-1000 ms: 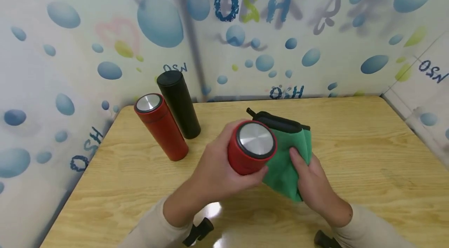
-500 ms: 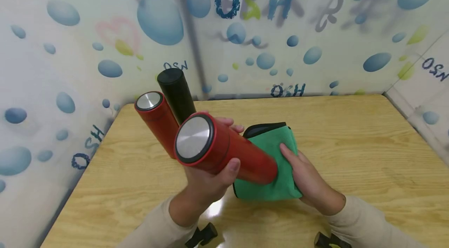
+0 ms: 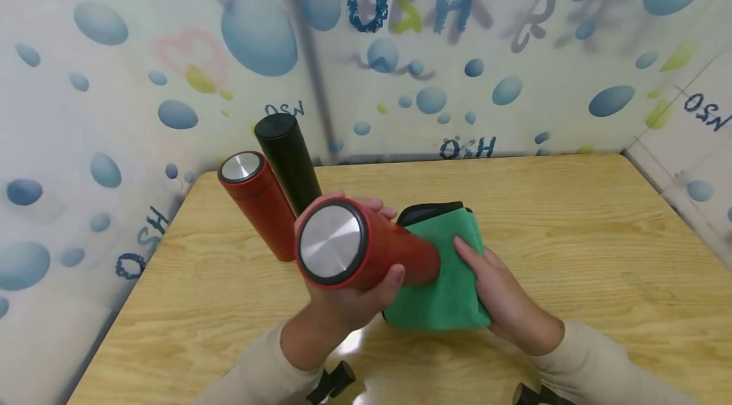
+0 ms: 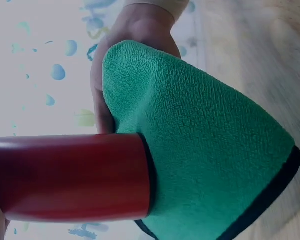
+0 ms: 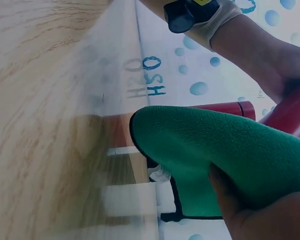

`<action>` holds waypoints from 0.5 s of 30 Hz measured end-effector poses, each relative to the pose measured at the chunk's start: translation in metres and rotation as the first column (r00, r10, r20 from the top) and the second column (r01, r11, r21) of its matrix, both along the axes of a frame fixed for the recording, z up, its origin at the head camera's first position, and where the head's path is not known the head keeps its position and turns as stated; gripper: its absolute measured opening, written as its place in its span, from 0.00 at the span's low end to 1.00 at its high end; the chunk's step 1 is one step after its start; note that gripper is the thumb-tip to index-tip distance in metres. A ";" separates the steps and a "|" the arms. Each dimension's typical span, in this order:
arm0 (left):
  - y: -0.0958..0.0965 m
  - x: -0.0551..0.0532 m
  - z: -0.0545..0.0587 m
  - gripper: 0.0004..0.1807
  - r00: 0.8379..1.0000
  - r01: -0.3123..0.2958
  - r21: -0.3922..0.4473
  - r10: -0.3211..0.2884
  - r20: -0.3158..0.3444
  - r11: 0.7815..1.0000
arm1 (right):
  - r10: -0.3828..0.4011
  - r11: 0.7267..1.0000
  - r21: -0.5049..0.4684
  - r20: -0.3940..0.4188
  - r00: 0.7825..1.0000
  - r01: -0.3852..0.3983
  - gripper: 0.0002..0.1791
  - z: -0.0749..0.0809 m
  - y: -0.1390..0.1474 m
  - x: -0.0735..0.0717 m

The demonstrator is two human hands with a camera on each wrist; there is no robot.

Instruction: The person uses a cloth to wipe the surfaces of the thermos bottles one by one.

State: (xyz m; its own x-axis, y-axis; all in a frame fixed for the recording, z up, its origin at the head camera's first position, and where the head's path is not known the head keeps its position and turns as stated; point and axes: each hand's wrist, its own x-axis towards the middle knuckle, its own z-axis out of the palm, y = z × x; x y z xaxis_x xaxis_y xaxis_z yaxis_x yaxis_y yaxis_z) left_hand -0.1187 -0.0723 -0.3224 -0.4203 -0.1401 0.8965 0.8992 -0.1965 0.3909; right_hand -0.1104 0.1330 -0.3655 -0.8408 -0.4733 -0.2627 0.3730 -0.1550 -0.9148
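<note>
In the head view my left hand [image 3: 337,313] grips a red thermos flask [image 3: 374,255] round its body. The flask is tilted, its silver-topped lid toward me on the left and its base toward the right. A green towel [image 3: 437,309] with black edging is held by my right hand [image 3: 509,294], thumb on top and fingers behind it. At the flask's base, the towel [image 4: 205,135] fills the left wrist view. From the right wrist view, the towel [image 5: 205,135] hides part of the flask. Both hands are above the wooden table.
A second red flask [image 3: 263,214] with a silver top stands at the table's left, close beside a black flask [image 3: 291,163]. A patterned wall [image 3: 515,74] rises behind the table [image 3: 589,252]. Black straps [image 3: 332,383] sit at the wrists.
The held flask has moved left from in front of the towel and tipped over, then swung slightly more upright. The towel has shifted left and turned, its black edge now lying differently.
</note>
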 end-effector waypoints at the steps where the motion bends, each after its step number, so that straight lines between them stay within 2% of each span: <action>1: 0.000 0.000 -0.001 0.40 1.000 0.005 -0.006 -0.005 -0.024 1.000 | 0.003 1.000 -0.007 -0.003 1.000 -0.003 0.29 0.000 0.000 0.000; 5: 0.000 0.000 -0.001 0.42 0.995 0.071 0.002 -0.071 -0.072 0.997 | 0.000 1.000 -0.025 -0.005 1.000 0.000 0.26 0.000 0.001 0.001; 9: -0.001 -0.001 0.002 0.41 0.996 0.068 0.015 -0.068 -0.057 0.998 | -0.002 1.000 -0.031 0.000 1.000 0.002 0.25 0.001 0.002 0.001; 12: -0.004 -0.004 0.002 0.40 1.000 0.012 0.021 -0.011 -0.002 1.000 | -0.002 1.000 -0.028 0.022 1.000 0.003 0.26 0.001 0.001 -0.001; 15: -0.010 -0.010 0.001 0.39 0.989 -0.073 0.021 0.069 0.132 0.997 | -0.010 1.000 -0.011 0.068 0.998 0.011 0.29 -0.001 0.000 -0.005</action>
